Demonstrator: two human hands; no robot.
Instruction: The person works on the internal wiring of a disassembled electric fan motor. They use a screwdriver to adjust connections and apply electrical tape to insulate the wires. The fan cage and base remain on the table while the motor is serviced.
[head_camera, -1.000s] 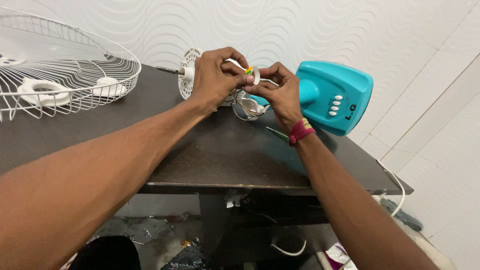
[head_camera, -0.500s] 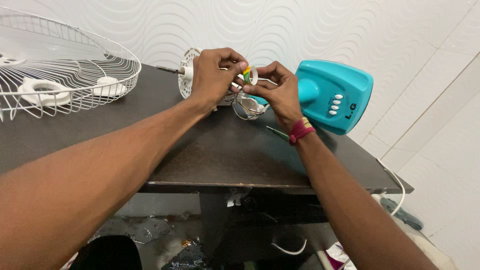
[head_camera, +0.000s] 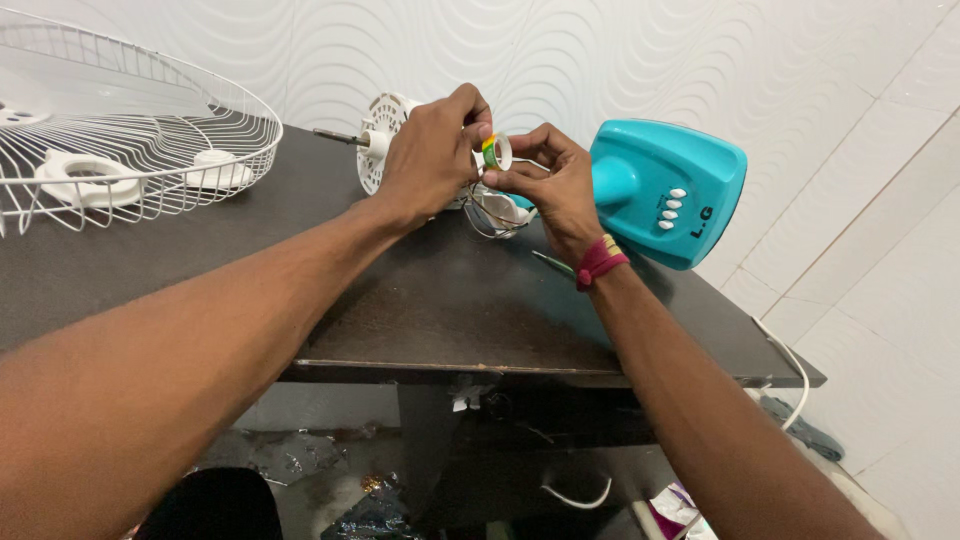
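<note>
Dark wood desk stood against white wavy-tiled walls; above it I saw both hands, left and right, pinching a tape roll beside the teal fan base.

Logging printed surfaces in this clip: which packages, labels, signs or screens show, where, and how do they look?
Fan base: table's right end, teal plastic, dark lettering below four white buttons.
Packet: floor under table, white with magenta print, partly cut off.
No signs or screens.
</note>
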